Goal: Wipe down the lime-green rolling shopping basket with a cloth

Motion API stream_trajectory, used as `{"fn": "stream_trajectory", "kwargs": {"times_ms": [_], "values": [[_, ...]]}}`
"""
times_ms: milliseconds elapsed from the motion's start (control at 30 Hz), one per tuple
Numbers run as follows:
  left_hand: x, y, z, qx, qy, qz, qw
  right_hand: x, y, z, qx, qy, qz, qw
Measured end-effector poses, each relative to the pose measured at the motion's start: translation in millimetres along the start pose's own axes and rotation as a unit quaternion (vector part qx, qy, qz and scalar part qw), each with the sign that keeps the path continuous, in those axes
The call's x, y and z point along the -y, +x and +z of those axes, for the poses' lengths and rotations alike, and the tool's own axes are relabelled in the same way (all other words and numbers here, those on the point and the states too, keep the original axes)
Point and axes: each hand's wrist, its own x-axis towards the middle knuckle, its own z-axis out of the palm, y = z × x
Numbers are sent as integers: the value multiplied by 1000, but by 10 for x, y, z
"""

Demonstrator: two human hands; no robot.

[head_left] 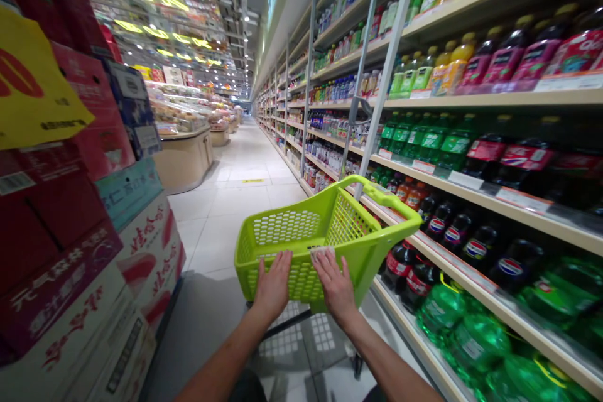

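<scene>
A lime-green shopping cart (372,257) with a perforated plastic basket stands sideways in front of me, its handle to the right. The basket looks bare inside. My left hand (274,284) lies against the basket's near wall, fingers stretched up to the rim. Farther right, my right hand (336,286) presses a small whitish cloth or tissue (316,253) to the rim of the same wall. Most of that cloth is hidden under its fingers. Below the basket, the dark frame of the cart shows only in part.
Drink shelves (480,100) line the right side, with large green bottles (475,339) on the lowest level. Stacked drink cartons (61,245) rise close on the left, bearing a yellow sign (38,85). A tiled aisle (249,157) runs ahead past a rounded display counter (183,160).
</scene>
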Motion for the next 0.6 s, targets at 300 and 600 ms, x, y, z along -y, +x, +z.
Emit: {"fn": "stream_trajectory", "kwargs": {"times_ms": [300, 600], "values": [[-153, 88, 59, -2, 15, 25, 1000, -242, -183, -43, 6, -20, -3, 1000], [-355, 160, 16, 10, -13, 58, 998, -414, -264, -91, 13, -39, 15, 999]]}}
